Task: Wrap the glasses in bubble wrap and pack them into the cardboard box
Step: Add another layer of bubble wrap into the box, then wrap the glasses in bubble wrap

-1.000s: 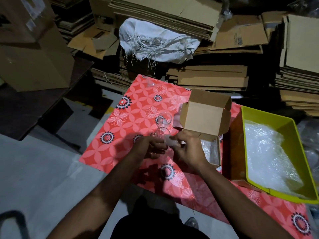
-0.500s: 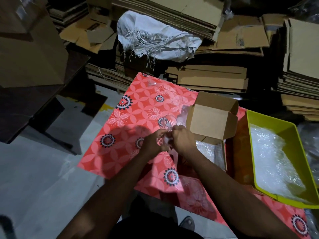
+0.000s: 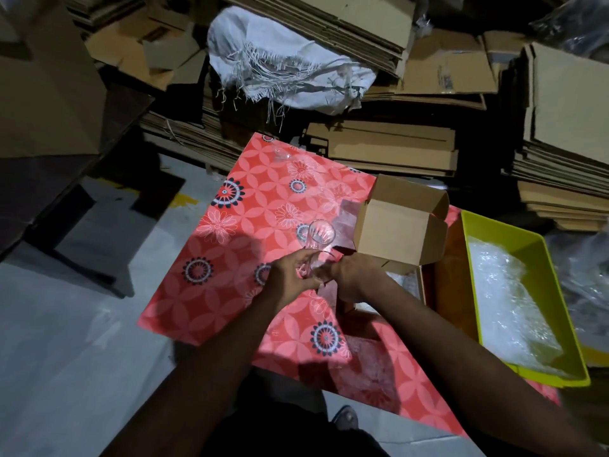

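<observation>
Glasses: one clear glass upright at centre, another glass just below at 6 o'clock, both clasped between left hand and right hand, each grip closed on the lower one. Cardboard box open at 3 o'clock, no legible print. Red floral surface; yellow bin of bubble wrap beyond; flattened cartons stacked at 12 o'clock.

Dim room, grey floor, flattened cardboard stacks, white sack
</observation>
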`<state>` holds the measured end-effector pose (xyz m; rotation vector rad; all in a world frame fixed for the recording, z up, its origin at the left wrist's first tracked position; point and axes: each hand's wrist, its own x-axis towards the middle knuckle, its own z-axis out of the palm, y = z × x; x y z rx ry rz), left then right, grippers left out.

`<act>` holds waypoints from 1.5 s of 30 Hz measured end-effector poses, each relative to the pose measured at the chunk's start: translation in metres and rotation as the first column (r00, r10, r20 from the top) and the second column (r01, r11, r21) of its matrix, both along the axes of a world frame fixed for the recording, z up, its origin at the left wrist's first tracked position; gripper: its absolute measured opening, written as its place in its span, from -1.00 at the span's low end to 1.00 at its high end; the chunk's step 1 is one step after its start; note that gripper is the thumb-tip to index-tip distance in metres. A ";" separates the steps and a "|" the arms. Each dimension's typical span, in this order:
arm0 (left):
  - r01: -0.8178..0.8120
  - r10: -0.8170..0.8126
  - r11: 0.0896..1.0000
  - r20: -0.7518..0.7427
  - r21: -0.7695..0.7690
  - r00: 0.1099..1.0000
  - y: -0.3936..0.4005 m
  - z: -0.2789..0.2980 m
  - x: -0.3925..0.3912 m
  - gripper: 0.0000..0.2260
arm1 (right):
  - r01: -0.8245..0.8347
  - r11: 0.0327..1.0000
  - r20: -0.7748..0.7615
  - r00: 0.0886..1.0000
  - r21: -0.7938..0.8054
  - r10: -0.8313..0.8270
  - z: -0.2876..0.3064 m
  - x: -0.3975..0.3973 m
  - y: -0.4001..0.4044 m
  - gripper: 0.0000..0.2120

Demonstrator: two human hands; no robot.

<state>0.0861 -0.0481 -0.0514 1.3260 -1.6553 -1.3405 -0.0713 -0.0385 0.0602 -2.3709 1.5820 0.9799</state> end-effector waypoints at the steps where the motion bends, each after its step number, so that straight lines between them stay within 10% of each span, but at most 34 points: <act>1: 0.004 -0.004 1.000 -0.001 0.001 1.000 0.000 -0.001 -0.001 -0.33 | 0.007 1.000 -0.022 1.000 0.023 -0.006 -0.003 0.001 -0.002 -0.43; 22: 0.059 -0.061 0.998 0.085 0.019 0.995 -0.005 0.002 -0.004 -0.31 | 0.114 0.991 0.097 0.988 0.064 -0.120 -0.009 0.004 0.002 -0.64; 29: 0.050 -0.049 0.999 0.122 -0.005 0.991 0.000 0.015 -0.002 -0.27 | 0.245 0.961 0.497 0.854 -0.130 -0.151 0.005 -0.038 0.016 -0.61; 34: 0.006 0.030 0.981 0.178 -0.194 0.984 -0.001 0.037 -0.003 -0.15 | 0.626 0.745 0.819 0.538 -0.229 -0.201 0.009 -0.112 0.036 -0.73; 41: 0.144 -0.040 0.868 0.223 -0.475 0.974 -0.005 0.073 -0.077 -0.37 | 0.955 0.037 0.953 0.295 -0.293 -0.062 0.002 -0.233 0.071 -0.84; 45: 0.198 -0.148 0.917 0.166 -0.347 0.975 0.004 0.075 -0.137 -0.43 | 0.980 0.042 0.832 0.187 -0.194 -0.522 -0.022 -0.303 0.094 -0.65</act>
